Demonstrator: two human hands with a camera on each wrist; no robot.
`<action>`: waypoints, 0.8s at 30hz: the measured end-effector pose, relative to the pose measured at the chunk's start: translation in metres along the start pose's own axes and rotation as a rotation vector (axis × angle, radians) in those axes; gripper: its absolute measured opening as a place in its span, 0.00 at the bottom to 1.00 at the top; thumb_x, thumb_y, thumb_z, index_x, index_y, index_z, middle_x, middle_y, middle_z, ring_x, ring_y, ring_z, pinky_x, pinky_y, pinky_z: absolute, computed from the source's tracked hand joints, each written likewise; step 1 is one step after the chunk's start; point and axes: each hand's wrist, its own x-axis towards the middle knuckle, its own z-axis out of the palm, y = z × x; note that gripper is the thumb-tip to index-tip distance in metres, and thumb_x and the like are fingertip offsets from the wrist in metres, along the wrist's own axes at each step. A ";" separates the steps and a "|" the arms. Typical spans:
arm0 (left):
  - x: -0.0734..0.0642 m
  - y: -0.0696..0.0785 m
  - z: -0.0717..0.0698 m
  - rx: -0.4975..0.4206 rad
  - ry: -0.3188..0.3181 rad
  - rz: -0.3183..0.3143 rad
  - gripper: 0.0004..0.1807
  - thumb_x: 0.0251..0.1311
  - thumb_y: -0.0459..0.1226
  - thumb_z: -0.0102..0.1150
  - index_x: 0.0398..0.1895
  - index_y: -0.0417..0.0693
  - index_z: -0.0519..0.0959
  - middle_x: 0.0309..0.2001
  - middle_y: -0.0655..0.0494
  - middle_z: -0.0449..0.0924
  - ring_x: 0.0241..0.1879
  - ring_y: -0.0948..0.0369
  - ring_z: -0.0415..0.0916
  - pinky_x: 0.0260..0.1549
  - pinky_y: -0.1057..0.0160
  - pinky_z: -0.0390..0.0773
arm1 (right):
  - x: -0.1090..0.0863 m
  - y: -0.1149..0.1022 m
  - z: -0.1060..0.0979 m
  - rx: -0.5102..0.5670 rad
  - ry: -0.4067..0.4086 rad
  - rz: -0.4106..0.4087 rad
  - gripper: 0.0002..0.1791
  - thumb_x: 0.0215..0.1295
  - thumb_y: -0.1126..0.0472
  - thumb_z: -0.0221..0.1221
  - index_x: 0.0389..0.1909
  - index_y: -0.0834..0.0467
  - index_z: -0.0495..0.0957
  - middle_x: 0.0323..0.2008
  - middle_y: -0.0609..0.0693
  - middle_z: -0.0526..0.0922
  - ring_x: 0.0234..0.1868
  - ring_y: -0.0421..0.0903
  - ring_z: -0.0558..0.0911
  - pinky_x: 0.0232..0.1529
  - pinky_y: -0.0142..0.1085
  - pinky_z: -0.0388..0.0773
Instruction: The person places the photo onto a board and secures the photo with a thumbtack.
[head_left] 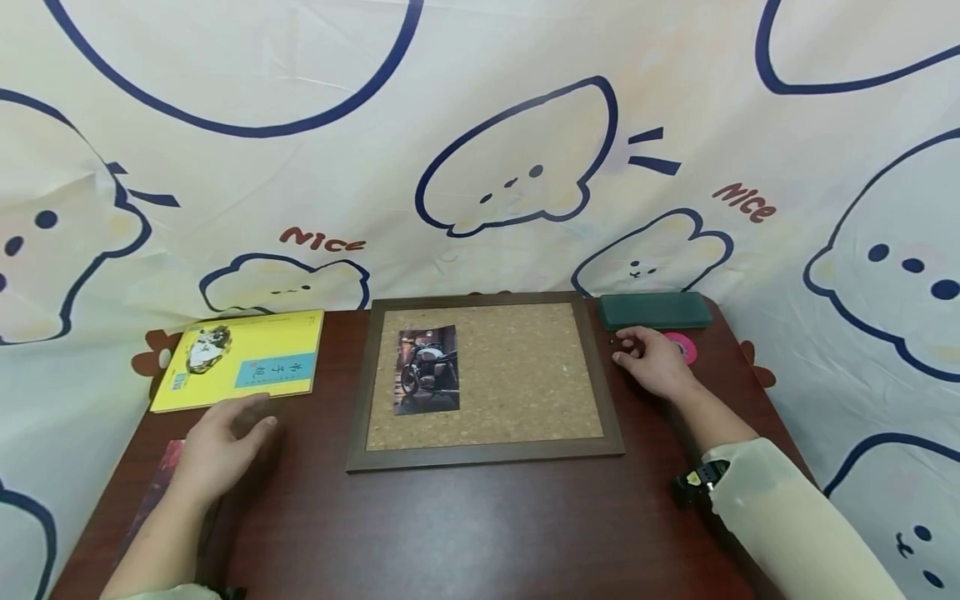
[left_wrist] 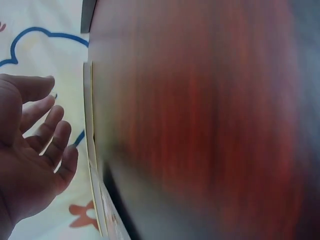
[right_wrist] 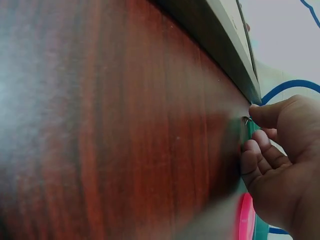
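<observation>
A cork board [head_left: 517, 375] in a brown frame lies on the table, with a motorcycle picture [head_left: 427, 369] on its left part. My right hand [head_left: 656, 362] is just right of the frame, fingers bent and thumb apart from the index finger. By its fingertips is a small shiny thing [right_wrist: 246, 120], too small to name; no grip on it shows. A pink round thing [head_left: 682, 347] lies partly behind this hand. My left hand [head_left: 217, 450] hovers with loosely bent fingers below a yellow book [head_left: 243, 358], holding nothing.
A dark green case [head_left: 655, 310] lies at the back right of the dark red-brown table [head_left: 465, 533]. A reddish-purple flat thing [head_left: 157, 492] shows partly under the left forearm. A white cloth [head_left: 480, 50] with cartoon outlines hangs behind the table.
</observation>
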 end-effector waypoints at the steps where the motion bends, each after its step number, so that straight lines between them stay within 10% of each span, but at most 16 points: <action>1: -0.001 -0.003 -0.001 -0.002 0.005 -0.010 0.27 0.72 0.44 0.62 0.67 0.36 0.75 0.59 0.32 0.75 0.55 0.35 0.75 0.47 0.34 0.77 | 0.001 0.000 0.000 -0.008 0.000 0.009 0.21 0.73 0.57 0.62 0.62 0.62 0.77 0.50 0.59 0.81 0.45 0.53 0.79 0.47 0.47 0.75; 24: -0.017 -0.051 -0.039 0.166 -0.084 -0.238 0.44 0.67 0.54 0.65 0.73 0.32 0.64 0.67 0.20 0.54 0.63 0.21 0.48 0.49 0.23 0.60 | 0.023 -0.011 0.007 -0.139 0.002 0.028 0.18 0.74 0.53 0.61 0.53 0.63 0.83 0.44 0.58 0.85 0.46 0.55 0.81 0.49 0.53 0.77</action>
